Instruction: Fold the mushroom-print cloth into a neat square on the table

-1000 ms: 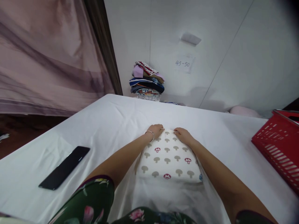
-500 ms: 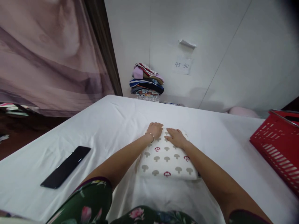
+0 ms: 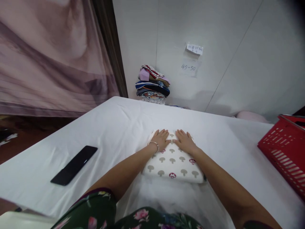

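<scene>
A folded white cloth (image 3: 172, 165) printed with grey and red mushrooms lies in front of me on the white-covered table (image 3: 114, 124). My left hand (image 3: 160, 140), with a bracelet at the wrist, rests flat on its far left part, fingers spread. Opposite it, my right hand (image 3: 186, 141) lies flat on the far right part, fingers apart and pointing away from me. The two thumbs point toward each other over the cloth. Clear, thin plastic (image 3: 166, 197) seems to lie at the cloth's near edge, though I cannot make out its shape.
Left of my arm lies a black phone-like slab (image 3: 74, 165). A red plastic basket (image 3: 283, 149) stands at the right edge. Beyond the table a stack of folded clothes (image 3: 153, 84) leans near the wall, and a pinkish curtain (image 3: 54, 57) hangs at the left.
Both hands have flattened out on the cloth, with fingers more spread. My left hand has come a little nearer to me. The view has shifted slightly.
</scene>
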`<action>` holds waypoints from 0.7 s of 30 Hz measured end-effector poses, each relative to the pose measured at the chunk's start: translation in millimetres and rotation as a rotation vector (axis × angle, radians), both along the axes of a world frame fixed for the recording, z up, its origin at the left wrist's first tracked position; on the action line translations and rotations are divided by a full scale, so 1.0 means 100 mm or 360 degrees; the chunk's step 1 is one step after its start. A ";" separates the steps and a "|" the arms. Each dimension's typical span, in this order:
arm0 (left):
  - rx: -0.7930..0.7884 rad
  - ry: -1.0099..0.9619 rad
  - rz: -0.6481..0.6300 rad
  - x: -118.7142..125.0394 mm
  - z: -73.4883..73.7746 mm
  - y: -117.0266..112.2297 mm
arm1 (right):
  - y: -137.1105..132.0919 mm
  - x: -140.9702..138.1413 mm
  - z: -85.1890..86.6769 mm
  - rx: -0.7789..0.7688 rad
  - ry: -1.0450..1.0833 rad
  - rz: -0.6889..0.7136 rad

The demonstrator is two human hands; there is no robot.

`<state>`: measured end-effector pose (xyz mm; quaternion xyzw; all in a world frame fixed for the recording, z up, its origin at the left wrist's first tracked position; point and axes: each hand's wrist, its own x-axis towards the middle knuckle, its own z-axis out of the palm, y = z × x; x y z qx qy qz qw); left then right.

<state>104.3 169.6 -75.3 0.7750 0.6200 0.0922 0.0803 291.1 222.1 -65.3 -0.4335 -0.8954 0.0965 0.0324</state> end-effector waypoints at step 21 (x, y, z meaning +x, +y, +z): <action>-0.0195 -0.0403 0.0707 -0.39 0.07 -0.14 | -0.09 0.09 0.04 -0.0121 0.0106 -0.0071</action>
